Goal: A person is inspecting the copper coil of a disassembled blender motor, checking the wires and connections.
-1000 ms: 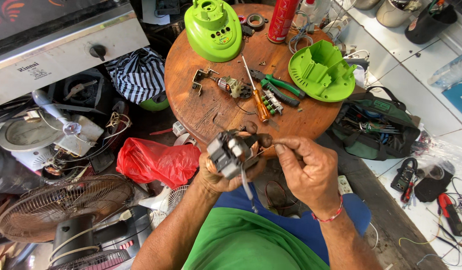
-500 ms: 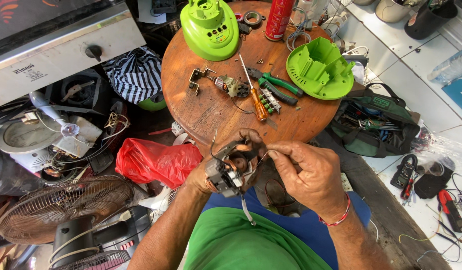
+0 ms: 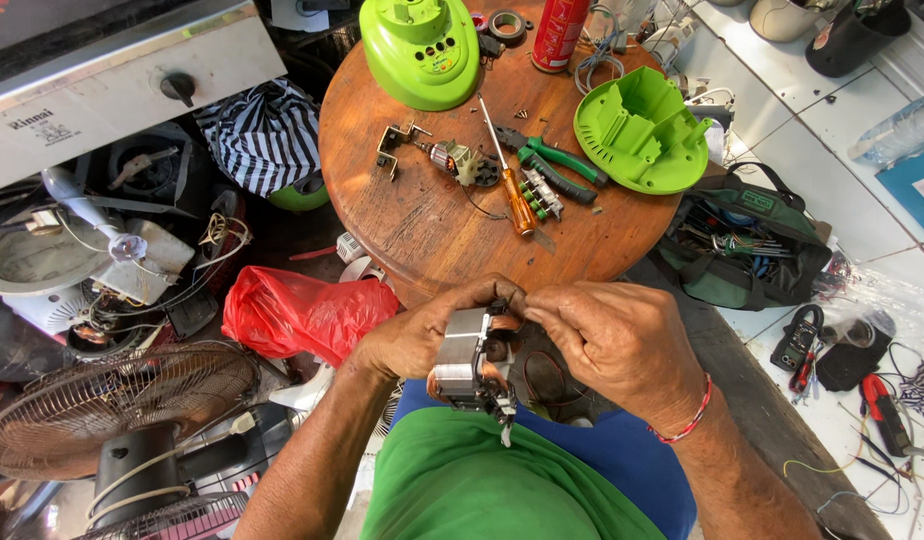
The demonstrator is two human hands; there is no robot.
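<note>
Small electric motor [image 3: 470, 362], metal stator block w/ copper windings, sits in both hands over the lap, just below the near edge of the round wooden table [image 3: 422, 235]. Long axis runs roughly vertical in frame, tilted a bit: top end points toward the table, bottom end w/ a thin shaft stub points down at the green shirt [image 3: 482, 480].

Left hand [image 3: 422, 335] wraps the motor from the left side, fingers closed round the stator, thumb up at the top. Right hand [image 3: 612, 345] closes in from the right, fingertips pinched at the motor's top end next to the left thumb; can't tell exactly what small part they pinch. Dark wires loop under the right palm.

On table, counted:
- 2 green plastic housing pcs: domed base [image 3: 422, 50] far left, open shell [image 3: 642, 130] far right.
- 1 rotor/armature [image 3: 460, 162] w/ 1 metal bracket [image 3: 394, 146] beside it.
- 1 orange-handled screwdriver [image 3: 510, 185], pointing away.
- 1 pr green-handled pliers [image 3: 552, 165].
- 1 red spray can [image 3: 560, 30], 1 tape roll [image 3: 507, 24].

Off table: 1 red plastic bag [image 3: 302, 312] left, 1 tool bag [image 3: 747, 235] right, 1 fan grille [image 3: 112, 400] lower left.
</note>
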